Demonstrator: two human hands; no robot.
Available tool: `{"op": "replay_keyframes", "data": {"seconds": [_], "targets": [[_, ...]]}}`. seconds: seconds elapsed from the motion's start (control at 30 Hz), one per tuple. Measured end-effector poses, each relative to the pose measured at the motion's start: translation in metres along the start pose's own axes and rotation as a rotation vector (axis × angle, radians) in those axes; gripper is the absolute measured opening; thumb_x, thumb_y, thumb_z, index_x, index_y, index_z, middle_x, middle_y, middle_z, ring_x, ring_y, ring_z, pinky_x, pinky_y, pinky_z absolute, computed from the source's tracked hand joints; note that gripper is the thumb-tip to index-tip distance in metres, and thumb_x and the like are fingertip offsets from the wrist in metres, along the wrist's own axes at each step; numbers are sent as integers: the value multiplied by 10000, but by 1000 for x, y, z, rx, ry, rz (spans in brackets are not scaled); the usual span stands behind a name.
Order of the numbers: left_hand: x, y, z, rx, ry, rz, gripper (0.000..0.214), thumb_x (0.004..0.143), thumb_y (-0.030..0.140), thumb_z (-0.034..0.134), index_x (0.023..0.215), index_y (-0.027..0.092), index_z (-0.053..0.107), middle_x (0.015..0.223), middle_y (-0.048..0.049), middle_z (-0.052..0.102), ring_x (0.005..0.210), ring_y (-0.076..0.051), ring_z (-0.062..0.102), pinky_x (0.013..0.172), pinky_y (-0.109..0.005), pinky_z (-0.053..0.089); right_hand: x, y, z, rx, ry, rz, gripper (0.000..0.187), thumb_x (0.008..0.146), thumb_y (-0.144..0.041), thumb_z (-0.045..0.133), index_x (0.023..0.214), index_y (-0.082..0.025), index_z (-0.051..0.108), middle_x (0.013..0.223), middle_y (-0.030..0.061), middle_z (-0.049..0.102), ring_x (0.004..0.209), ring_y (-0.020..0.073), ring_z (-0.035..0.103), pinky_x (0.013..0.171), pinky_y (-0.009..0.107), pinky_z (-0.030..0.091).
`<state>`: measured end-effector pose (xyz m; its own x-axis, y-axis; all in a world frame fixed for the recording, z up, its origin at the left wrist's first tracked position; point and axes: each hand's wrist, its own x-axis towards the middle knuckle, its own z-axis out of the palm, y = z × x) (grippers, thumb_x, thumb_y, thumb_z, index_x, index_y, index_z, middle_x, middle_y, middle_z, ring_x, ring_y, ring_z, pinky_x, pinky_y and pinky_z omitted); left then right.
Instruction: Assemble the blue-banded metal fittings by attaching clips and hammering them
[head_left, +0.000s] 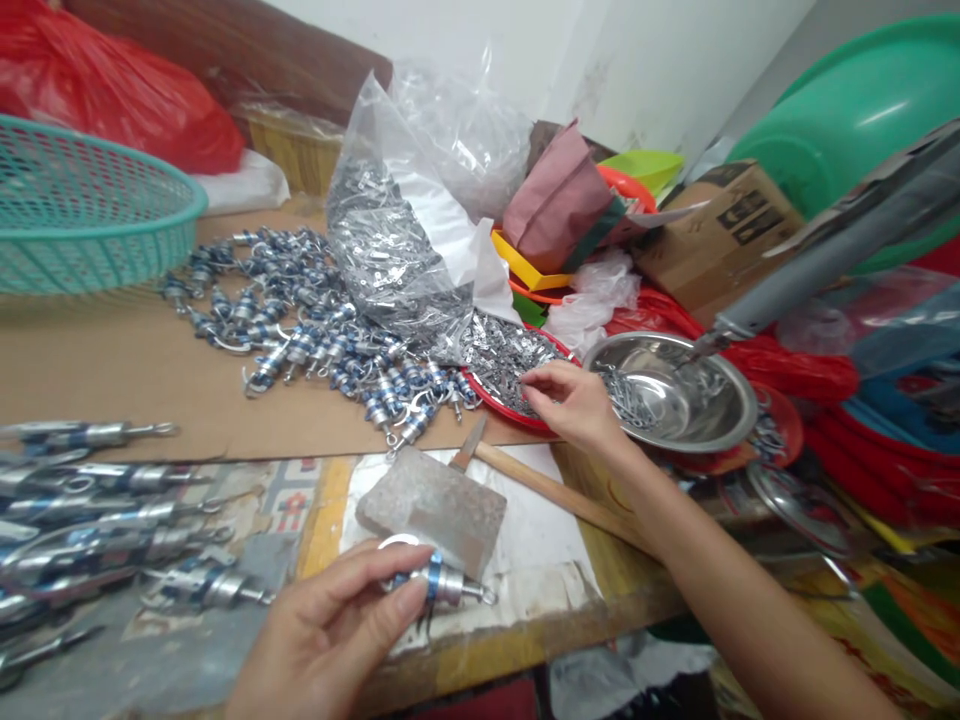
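Observation:
My left hand (337,620) is closed around a silver-and-blue metal fitting (444,583). This cylindrical piece has a small eye at its right end and a pale curved clip on top. Just behind it a thick grey metal block (431,505) lies on white paper. My right hand (574,400) hovers at the edge of a red plate (517,412), thumb and forefinger pinched near a heap of small flat metal tabs (502,350). Whatever those fingertips hold is too small to make out. A wooden-handled hammer (555,485) rests below that hand, its head beside the block.
Similar fittings (300,310) are piled on cardboard, and more (97,510) lie at left. A clear bag of tabs (390,240) leans behind the plate. Right of my right hand stand a steel bowl (742,400) and a grey metal arm (832,240). A turquoise basket (97,250) sits far left.

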<state>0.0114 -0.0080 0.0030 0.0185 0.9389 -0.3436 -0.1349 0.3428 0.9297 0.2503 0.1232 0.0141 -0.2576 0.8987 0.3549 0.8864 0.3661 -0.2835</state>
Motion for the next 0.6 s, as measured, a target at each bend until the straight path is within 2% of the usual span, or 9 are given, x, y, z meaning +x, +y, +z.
{"op": "replay_keyframes", "data": {"seconds": [0.1, 0.13, 0.2, 0.23, 0.3, 0.37, 0.5, 0.6], "targets": [[1, -7, 2, -154, 56, -50, 266, 557, 333, 807, 772, 227, 692, 664, -11, 744, 675, -168, 680, 658, -202, 534, -26, -53, -4, 216, 14, -139, 127, 817, -150, 493, 812, -130, 618, 807, 56, 665, 758, 125, 636, 674, 227, 528], [2, -10, 1, -193, 65, -37, 297, 548, 297, 821, 778, 230, 646, 666, 8, 734, 676, -152, 675, 650, -192, 535, -34, -68, -7, 396, -3, -279, 117, 790, -101, 503, 795, -121, 619, 778, 57, 665, 747, 125, 629, 686, 231, 525], [6, -14, 0, -263, 44, 18, 368, 544, 223, 832, 784, 238, 553, 684, 34, 723, 679, -133, 667, 642, -194, 542, -49, -91, -13, 515, -91, -456, 199, 757, -13, 490, 865, -86, 640, 799, 80, 665, 768, 133, 613, 704, 233, 511], [8, -16, -1, -297, 19, 40, 399, 551, 194, 829, 795, 243, 517, 691, 39, 722, 673, -130, 667, 638, -206, 547, -53, -98, -16, 505, -149, -498, 248, 752, 14, 477, 912, -70, 647, 814, 94, 660, 771, 142, 603, 694, 237, 504], [11, -19, -2, -349, -21, 64, 442, 570, 163, 817, 829, 250, 470, 705, 33, 724, 666, -136, 672, 629, -231, 555, -57, -103, -19, 395, -251, -485, 289, 769, 20, 457, 954, -77, 658, 826, 100, 645, 754, 153, 583, 650, 238, 488], [13, -20, -2, -363, -12, 76, 464, 583, 160, 808, 862, 252, 449, 695, 27, 719, 654, -140, 674, 624, -241, 556, -54, -103, -20, 341, -306, -446, 243, 800, -20, 470, 902, -105, 673, 783, 79, 633, 706, 151, 565, 616, 238, 470], [12, -20, 1, -362, 5, 68, 483, 571, 168, 811, 862, 255, 435, 656, 42, 701, 608, -142, 672, 576, -225, 539, -42, -101, -21, 364, -383, -396, 109, 820, -106, 573, 798, -127, 678, 699, 30, 629, 675, 132, 559, 634, 227, 445], [12, -20, 2, -387, 10, 63, 480, 561, 151, 812, 834, 263, 433, 624, 66, 690, 585, -140, 671, 561, -219, 528, -37, -103, -20, 422, -441, -376, 76, 794, -113, 627, 785, -135, 699, 689, 15, 646, 667, 115, 579, 649, 210, 438]]}}
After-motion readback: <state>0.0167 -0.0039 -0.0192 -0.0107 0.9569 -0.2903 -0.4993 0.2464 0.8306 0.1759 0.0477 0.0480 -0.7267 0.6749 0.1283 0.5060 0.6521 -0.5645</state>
